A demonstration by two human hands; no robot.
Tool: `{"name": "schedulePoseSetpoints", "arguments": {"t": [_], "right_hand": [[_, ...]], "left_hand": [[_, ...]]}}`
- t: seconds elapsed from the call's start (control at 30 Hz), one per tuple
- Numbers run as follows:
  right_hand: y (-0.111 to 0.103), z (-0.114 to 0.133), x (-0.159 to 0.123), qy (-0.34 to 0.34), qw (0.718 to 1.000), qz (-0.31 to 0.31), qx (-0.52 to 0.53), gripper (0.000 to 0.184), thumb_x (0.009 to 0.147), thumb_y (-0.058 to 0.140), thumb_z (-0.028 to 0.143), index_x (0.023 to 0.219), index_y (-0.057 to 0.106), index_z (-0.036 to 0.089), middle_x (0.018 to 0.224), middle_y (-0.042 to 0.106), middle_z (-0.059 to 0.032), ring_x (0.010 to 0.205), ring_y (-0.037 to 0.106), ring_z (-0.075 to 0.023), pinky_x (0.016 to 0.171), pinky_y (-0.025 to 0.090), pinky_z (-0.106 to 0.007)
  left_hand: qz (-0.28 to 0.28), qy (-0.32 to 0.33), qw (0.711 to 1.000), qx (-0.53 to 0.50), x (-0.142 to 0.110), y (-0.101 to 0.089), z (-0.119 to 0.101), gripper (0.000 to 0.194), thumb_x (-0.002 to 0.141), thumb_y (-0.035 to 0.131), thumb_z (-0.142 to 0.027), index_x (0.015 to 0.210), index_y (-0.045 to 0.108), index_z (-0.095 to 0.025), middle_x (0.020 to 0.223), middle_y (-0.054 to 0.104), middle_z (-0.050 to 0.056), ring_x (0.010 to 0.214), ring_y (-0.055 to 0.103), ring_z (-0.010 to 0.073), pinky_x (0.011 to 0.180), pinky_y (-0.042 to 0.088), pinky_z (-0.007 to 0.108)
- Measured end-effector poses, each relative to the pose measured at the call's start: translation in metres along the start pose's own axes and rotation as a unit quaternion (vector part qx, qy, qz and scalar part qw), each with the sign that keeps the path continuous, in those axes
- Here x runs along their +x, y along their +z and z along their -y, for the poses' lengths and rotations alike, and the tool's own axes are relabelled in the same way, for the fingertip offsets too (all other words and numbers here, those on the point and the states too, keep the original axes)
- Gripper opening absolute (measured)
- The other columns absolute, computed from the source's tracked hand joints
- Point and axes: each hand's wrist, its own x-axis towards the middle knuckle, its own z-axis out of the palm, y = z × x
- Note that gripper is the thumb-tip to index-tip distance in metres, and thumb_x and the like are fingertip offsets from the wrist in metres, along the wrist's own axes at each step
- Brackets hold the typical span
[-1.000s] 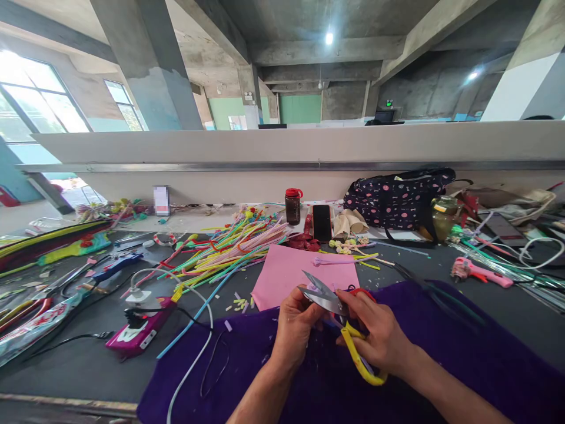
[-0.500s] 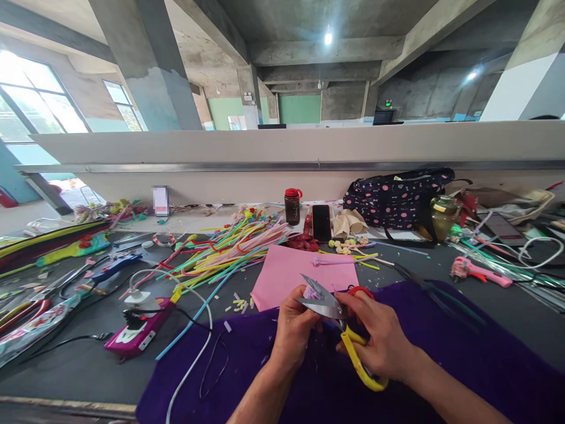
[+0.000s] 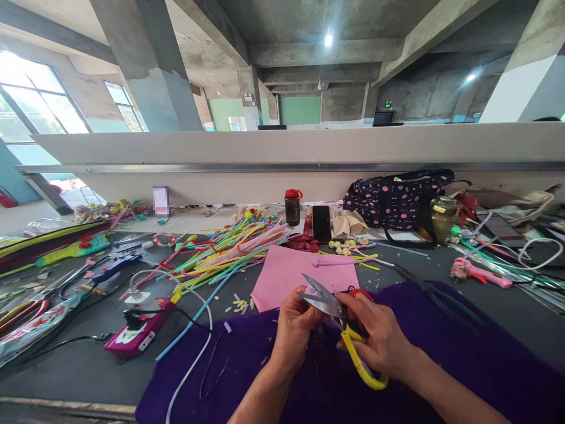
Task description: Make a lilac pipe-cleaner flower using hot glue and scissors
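My right hand [image 3: 382, 338] grips scissors [image 3: 348, 335] with one yellow and one red handle; the steel blades [image 3: 320, 296] stand parted and point up-left. My left hand [image 3: 293, 327] is closed in a pinch just below the blades, holding a small pale purple fuzzy piece [image 3: 311, 290] between them. Both hands hover over a dark purple cloth [image 3: 441, 353] near the table's front edge. A pink sheet [image 3: 282, 274] lies flat right behind the hands.
A heap of coloured pipe cleaners [image 3: 225, 244] lies left of the pink sheet. A pink glue gun [image 3: 135, 335] with a white cable sits at the left, another [image 3: 479, 274] at the right. Behind stand a red-capped bottle [image 3: 292, 206], a phone [image 3: 322, 222] and a spotted bag [image 3: 397, 200].
The hands stay in nearly the same place. The scissor blades shift slightly around the small purple piece in my left hand's pinch.
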Motion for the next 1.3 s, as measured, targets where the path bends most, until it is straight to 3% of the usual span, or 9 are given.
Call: {"name": "schedulePoseSetpoints", "arguments": {"t": [1.3], "right_hand": [[0.0011, -0.0059, -0.005, 0.009, 0.999, 0.034, -0.022, 0.057, 0.084, 0.046, 0.041, 0.133, 0.028, 0.018, 0.091, 0.054, -0.0091, 0.077, 0.056, -0.0212, 0.062, 0.042, -0.032]], "left_hand": [[-0.012, 0.008, 1.0, -0.019, 0.0021, -0.005, 0.0015, 0.019, 0.067, 0.068, -0.028, 0.071, 0.054, -0.014, 0.054, 0.057, -0.002, 0.047, 0.047, 0.007, 0.044, 0.034, 0.017]]}}
